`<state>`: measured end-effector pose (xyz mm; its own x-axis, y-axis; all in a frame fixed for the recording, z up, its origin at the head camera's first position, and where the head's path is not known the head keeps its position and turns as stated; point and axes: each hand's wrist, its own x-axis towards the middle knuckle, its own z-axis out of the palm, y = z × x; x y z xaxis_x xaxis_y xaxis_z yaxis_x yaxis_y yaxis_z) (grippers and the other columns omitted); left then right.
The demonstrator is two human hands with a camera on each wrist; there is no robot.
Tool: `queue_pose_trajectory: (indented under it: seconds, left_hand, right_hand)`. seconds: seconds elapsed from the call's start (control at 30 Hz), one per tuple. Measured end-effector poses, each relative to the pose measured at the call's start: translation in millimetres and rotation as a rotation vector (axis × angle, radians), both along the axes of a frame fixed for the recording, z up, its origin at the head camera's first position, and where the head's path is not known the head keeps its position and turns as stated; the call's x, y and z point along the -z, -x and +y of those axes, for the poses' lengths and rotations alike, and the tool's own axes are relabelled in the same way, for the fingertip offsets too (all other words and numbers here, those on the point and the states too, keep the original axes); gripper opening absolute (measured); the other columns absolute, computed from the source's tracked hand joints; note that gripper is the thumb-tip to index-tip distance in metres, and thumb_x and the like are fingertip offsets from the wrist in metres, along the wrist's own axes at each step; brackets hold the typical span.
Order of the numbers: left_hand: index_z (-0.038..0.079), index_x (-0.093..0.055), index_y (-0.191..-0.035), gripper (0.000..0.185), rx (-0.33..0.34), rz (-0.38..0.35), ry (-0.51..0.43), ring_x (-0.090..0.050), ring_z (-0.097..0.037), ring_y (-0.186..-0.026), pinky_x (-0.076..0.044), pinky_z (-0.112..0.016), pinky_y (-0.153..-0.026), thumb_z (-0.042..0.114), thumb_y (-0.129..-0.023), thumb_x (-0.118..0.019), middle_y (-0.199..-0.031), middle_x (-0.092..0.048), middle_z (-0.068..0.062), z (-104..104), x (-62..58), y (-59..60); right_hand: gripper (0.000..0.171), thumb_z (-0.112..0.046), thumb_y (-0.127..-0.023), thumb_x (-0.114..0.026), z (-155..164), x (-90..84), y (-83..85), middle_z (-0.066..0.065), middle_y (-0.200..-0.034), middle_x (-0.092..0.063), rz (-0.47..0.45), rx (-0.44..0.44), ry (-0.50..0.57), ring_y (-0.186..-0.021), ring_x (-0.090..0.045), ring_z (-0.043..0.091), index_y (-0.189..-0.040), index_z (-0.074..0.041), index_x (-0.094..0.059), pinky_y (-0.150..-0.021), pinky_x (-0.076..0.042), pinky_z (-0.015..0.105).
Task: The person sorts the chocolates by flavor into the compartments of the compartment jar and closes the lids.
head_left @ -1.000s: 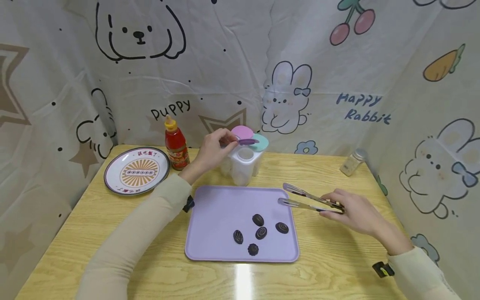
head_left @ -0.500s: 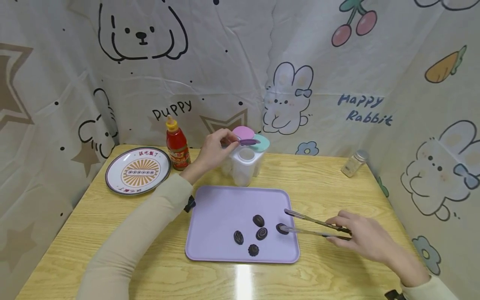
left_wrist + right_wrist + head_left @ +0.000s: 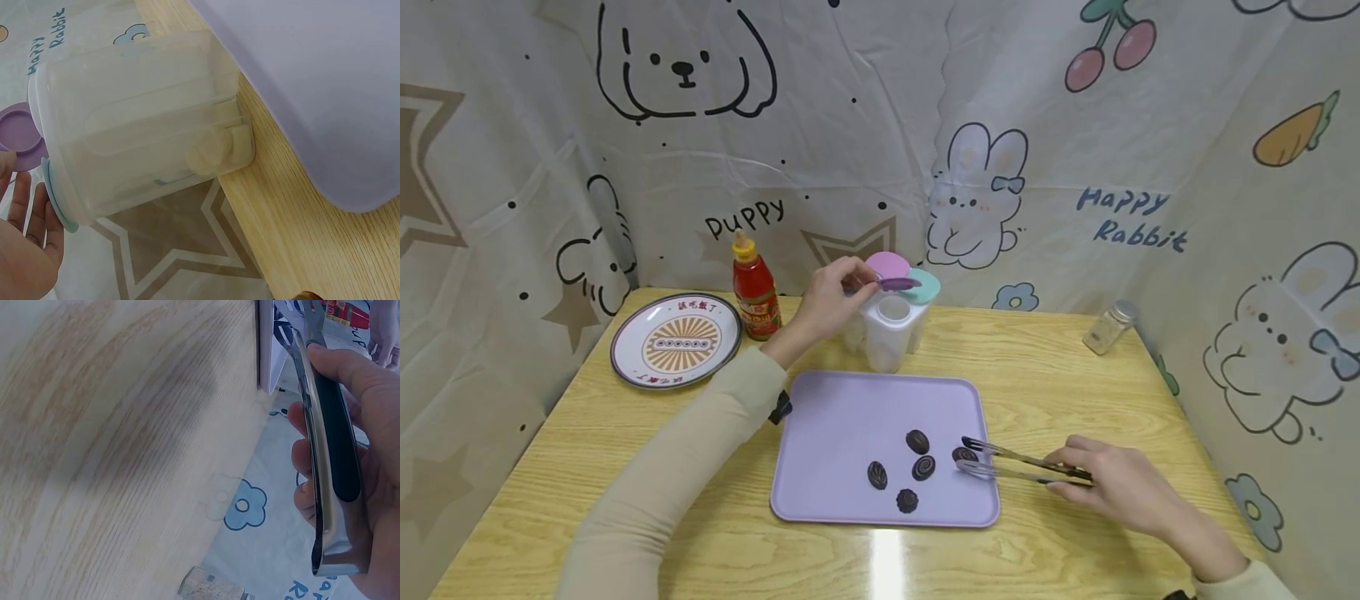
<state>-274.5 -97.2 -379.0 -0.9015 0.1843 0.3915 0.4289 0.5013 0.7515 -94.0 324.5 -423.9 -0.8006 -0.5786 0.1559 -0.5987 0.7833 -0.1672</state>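
Observation:
A lilac tray (image 3: 850, 417) lies mid-table with several dark chocolates (image 3: 917, 441) on it. My right hand (image 3: 1105, 479) grips metal tongs (image 3: 1015, 465) by their black handle (image 3: 340, 456); the tong tips straddle the rightmost chocolate (image 3: 964, 455). Behind the tray stands a clear multi-compartment container (image 3: 889, 329) with round flip lids. My left hand (image 3: 831, 296) pinches its purple lid (image 3: 897, 283) and holds it raised. In the left wrist view the container (image 3: 150, 125) fills the frame, with my fingers (image 3: 28, 219) at its lid end.
A patterned plate (image 3: 674, 339) and a red sauce bottle (image 3: 754, 290) stand at the back left. A small glass shaker (image 3: 1107, 326) sits at the back right near the printed cloth wall. Bare wooden table (image 3: 1060, 375) lies right of the tray.
My right hand has brought the tongs down and toward me, from above the tray's far right corner to the rightmost chocolate. The left hand has kept hold of the lid.

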Motion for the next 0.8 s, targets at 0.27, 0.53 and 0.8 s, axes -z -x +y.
queue_pose_trajectory:
  seconds: [0.27, 0.53, 0.8]
  left_hand:
    - [0.008, -0.072, -0.107, 0.010, -0.005, -0.018, -0.001, -0.068, -0.027, -0.101, -0.057, -0.040, -0.094, 0.014, -0.100, -0.074, -0.111, -0.074, -0.011, 0.8, -1.6, -1.1]
    - [0.006, -0.072, -0.107, 0.010, 0.008, -0.014, 0.009, -0.068, -0.028, -0.102, -0.057, -0.042, -0.096, 0.014, -0.100, -0.073, -0.111, -0.074, -0.012, -1.6, -1.5, -2.1]
    - [0.006, -0.072, -0.106, 0.010, 0.003, -0.018, -0.002, -0.068, -0.027, -0.102, -0.056, -0.041, -0.096, 0.014, -0.100, -0.073, -0.111, -0.074, -0.012, -0.2, -1.6, -1.5]
  right_hand:
    - [0.019, -0.031, -0.089, -0.085, -2.4, -0.8, 1.2, -0.024, -0.082, -0.055, -0.037, -0.002, -0.005, -0.063, -0.036, -0.011, -0.106, -0.028, -0.079, -0.052, -0.031, 0.016]
    - [0.017, -0.027, -0.088, -0.085, -7.2, 1.9, 3.2, -0.025, -0.081, -0.052, -0.020, -0.037, 0.025, -0.062, -0.033, -0.012, -0.104, -0.027, -0.079, -0.051, -0.030, 0.014]
    - [0.017, -0.026, -0.087, -0.086, -9.5, 2.1, 9.2, -0.025, -0.081, -0.050, 0.018, -0.024, 0.044, -0.062, -0.033, -0.012, -0.103, -0.027, -0.079, -0.051, -0.030, 0.014]
